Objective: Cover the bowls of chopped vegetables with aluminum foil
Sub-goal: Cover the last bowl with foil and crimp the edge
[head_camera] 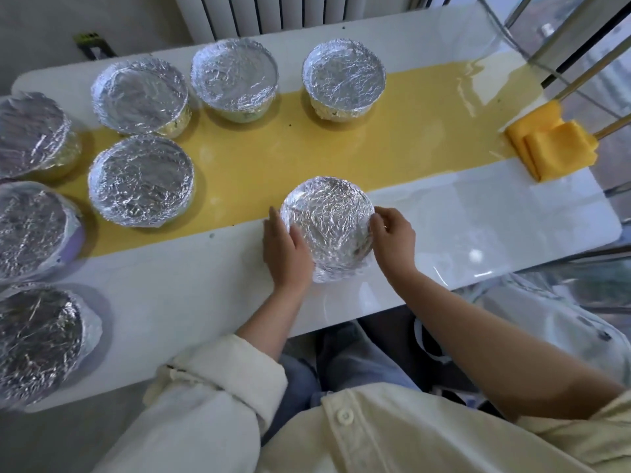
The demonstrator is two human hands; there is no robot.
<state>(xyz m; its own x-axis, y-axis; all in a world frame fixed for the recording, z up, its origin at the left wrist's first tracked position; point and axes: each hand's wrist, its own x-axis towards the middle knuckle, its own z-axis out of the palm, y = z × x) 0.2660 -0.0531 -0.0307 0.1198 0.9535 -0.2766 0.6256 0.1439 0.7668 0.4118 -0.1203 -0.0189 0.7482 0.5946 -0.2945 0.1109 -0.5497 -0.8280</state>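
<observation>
Head view: beyond seven wrapped bowls (140, 180) on the left, my left hand (286, 256) lies with fingers nearly straight against the left side of the last bowl (329, 269), which sits near the table's front edge. My right hand (392, 240) pinches its foil (329, 213) at the right rim (crimping, I judge). Next, the loose skirt needs pressing down all round. White table (478, 230), yellow runner (273, 155), folded yellow cloth (555, 148) far right, radiator (266, 11) behind.

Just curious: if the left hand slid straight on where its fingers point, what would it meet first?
Likely the middle foil-covered bowl of the far row, past open yellow tabletop; depth is uncertain.
</observation>
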